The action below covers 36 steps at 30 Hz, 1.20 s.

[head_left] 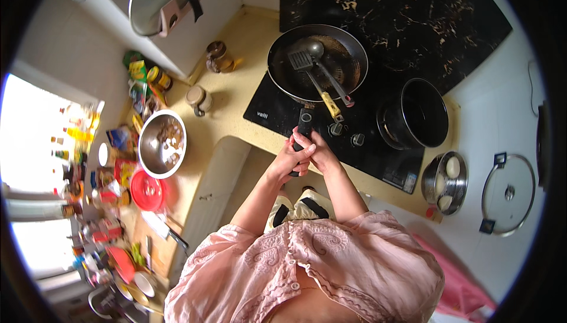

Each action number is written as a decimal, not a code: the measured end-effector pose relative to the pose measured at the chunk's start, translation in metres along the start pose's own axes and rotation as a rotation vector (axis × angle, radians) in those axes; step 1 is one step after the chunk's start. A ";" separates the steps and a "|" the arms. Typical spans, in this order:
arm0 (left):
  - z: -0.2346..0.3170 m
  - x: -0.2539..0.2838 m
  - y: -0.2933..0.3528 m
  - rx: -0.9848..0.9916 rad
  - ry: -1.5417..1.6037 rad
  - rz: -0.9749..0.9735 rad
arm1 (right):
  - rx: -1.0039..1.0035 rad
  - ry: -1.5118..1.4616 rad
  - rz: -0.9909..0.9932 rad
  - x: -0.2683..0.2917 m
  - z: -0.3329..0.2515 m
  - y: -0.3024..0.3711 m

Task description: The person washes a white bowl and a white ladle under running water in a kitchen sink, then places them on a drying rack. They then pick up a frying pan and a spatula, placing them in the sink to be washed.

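A black frying pan [283,63] sits on the black stove, its handle [305,120] pointing toward me. Both my left hand [289,162] and my right hand [321,150] are closed around that handle, fingers overlapping, and its end pokes out below them. Inside the pan lie a slotted spatula [300,60] with a yellow handle and a ladle [316,49] with a dark handle. Their grips cross the pan's near rim. Brownish residue marks the pan's bottom.
Right of the pan stands a deep black pot [424,110]. Beyond it are a steel bowl [462,184] with pale round pieces and a glass lid [509,211] on the wall. Leftward are a steel basin [152,159] of food, a red basin [139,188] and a knife [156,226].
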<state>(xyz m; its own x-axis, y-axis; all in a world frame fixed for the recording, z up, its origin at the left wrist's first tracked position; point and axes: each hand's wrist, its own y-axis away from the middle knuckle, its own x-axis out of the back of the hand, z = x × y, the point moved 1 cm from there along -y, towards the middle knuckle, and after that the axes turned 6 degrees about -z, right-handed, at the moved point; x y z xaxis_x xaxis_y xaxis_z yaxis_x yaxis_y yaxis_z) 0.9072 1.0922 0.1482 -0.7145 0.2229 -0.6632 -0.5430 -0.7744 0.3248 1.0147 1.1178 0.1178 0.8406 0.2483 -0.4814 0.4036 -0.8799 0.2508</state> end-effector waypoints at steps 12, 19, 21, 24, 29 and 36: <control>-0.052 -0.078 0.088 -0.274 0.075 0.251 | -0.162 0.041 -0.508 -0.024 -0.012 0.078; -0.090 -0.101 0.186 -0.440 0.152 0.457 | -0.269 0.081 -0.846 -0.089 0.017 0.130; -0.101 -0.106 0.220 -0.487 0.157 0.525 | -0.327 0.094 -0.923 -0.115 0.027 0.149; -0.122 -0.114 0.271 -0.576 0.160 0.641 | -0.387 0.092 -1.075 -0.154 0.052 0.178; -0.160 -0.122 0.366 -0.707 0.184 0.794 | -0.498 0.069 -1.253 -0.229 0.101 0.240; -0.214 -0.134 0.494 -0.836 0.224 1.022 | -0.708 0.026 -1.440 -0.321 0.181 0.333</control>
<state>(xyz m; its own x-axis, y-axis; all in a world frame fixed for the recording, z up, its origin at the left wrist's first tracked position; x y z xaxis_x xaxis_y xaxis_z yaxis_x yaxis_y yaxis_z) 0.8293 0.5532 0.2528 -0.5044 -0.7084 -0.4938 0.6763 -0.6796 0.2841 0.8142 0.6721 0.2038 -0.3661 0.6781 -0.6373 0.8988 0.4350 -0.0535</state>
